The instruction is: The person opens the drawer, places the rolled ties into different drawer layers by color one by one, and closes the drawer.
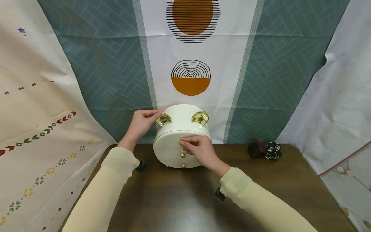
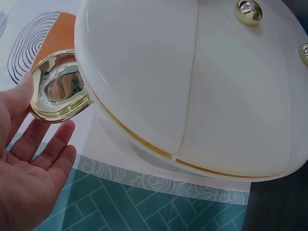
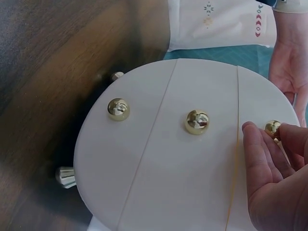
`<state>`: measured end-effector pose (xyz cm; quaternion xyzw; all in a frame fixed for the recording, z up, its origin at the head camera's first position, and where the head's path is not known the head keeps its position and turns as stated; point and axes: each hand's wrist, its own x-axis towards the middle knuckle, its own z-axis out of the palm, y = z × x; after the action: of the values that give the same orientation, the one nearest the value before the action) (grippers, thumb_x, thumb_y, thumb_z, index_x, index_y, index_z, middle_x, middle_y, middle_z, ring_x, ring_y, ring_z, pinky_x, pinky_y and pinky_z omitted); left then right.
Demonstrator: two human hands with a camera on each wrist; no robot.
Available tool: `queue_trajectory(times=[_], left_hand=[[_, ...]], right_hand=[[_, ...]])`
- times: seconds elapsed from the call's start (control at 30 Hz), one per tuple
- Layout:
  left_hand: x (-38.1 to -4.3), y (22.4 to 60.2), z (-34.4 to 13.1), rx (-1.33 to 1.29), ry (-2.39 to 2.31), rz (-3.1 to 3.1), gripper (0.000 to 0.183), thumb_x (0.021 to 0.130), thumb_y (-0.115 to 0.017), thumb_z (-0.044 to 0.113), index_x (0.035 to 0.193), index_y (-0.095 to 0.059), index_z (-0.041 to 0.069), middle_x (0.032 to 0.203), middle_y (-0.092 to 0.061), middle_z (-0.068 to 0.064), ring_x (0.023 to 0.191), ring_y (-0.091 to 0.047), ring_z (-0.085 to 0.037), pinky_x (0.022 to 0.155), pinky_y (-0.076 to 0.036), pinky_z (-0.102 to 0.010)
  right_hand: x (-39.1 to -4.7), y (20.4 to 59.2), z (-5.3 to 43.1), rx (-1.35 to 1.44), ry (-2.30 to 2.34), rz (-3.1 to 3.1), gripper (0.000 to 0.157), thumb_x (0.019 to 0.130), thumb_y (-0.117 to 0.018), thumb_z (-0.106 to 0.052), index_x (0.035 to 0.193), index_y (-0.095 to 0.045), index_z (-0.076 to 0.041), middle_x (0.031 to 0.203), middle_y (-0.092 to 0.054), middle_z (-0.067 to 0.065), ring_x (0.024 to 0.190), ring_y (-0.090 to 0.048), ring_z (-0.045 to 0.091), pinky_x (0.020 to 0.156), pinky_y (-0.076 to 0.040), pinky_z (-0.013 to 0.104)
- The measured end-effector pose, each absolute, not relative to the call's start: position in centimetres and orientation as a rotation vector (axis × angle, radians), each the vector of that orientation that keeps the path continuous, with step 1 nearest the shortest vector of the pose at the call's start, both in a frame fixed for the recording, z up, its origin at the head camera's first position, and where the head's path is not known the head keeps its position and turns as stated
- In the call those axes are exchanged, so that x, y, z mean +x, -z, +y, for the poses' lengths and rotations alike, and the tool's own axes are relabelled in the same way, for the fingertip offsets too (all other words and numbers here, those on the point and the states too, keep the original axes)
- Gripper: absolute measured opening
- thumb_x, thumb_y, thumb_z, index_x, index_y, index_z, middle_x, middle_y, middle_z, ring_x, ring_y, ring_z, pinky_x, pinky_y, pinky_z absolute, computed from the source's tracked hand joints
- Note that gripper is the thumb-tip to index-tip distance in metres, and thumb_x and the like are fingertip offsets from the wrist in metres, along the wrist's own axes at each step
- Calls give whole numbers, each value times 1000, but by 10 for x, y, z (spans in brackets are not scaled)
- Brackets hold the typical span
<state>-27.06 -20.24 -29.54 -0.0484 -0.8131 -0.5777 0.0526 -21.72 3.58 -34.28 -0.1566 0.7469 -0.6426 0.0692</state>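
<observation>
A glossy white oval drawer box [image 1: 168, 148] stands at the back of the table, with two gold ear-shaped pieces on top and gold knobs down its front. My left hand [image 1: 141, 124] pinches the outer edge of the left gold ear [image 2: 57, 89], thumb on its rim. The right gold ear [image 1: 200, 118] stands untouched. With thumb and fingers, my right hand [image 1: 201, 150] pinches the top gold knob [image 3: 272, 128]. Below it are the middle knob [image 3: 197, 121] and the bottom knob [image 3: 118, 109]. Thin seams divide the box front, and small gold feet [image 3: 66, 177] show underneath.
The dark brown table [image 1: 174, 199] reaches toward me. At its back right lie two small bunched fabric pieces, one dark blue and red [image 1: 256, 150], the other black and white [image 1: 273, 150]. A patterned curtain [image 1: 116, 71] hangs right behind the box; pale cloths hang on both sides.
</observation>
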Motion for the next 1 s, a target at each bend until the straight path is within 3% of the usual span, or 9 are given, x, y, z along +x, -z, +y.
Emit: queue_trajectory(times=[0.27, 0.63, 0.9, 1.0], left_hand=[[-289, 317, -211, -174, 1714, -2460, 37, 80, -69, 47, 106, -73, 21, 109, -71, 1, 114, -57, -11, 103, -43, -40], [-290, 320, -210, -170, 1718, -2464, 37, 79, -69, 49, 106, -73, 23, 109, -71, 2, 114, -57, -11, 102, -44, -40], [-291, 320, -211, -178, 1721, -2452, 38, 79, -70, 48, 106, -74, 22, 108, -71, 2, 113, -58, -10, 101, -45, -38], [-292, 318, -211, -185, 1711, -2448, 38, 79, -70, 49, 105, -74, 22, 108, -71, 1, 112, -58, -10, 101, -45, -39]], right_hand=[[-220, 345, 34, -458, 1936, 2275, 21, 89, -63, -8, 107, -70, 1, 101, -70, 20, 90, -67, 38, 75, -57, 38], [-221, 351, 36, -513, 1996, 2233, 22, 87, -65, -7, 106, -70, 4, 101, -70, 22, 94, -65, 42, 81, -55, 45], [-224, 354, 35, -487, 2006, 2217, 22, 87, -65, -7, 106, -70, 3, 101, -69, 23, 89, -68, 31, 79, -56, 42], [-228, 355, 35, -477, 2017, 2184, 24, 87, -66, -7, 108, -69, 4, 104, -69, 23, 89, -68, 33, 79, -56, 42]])
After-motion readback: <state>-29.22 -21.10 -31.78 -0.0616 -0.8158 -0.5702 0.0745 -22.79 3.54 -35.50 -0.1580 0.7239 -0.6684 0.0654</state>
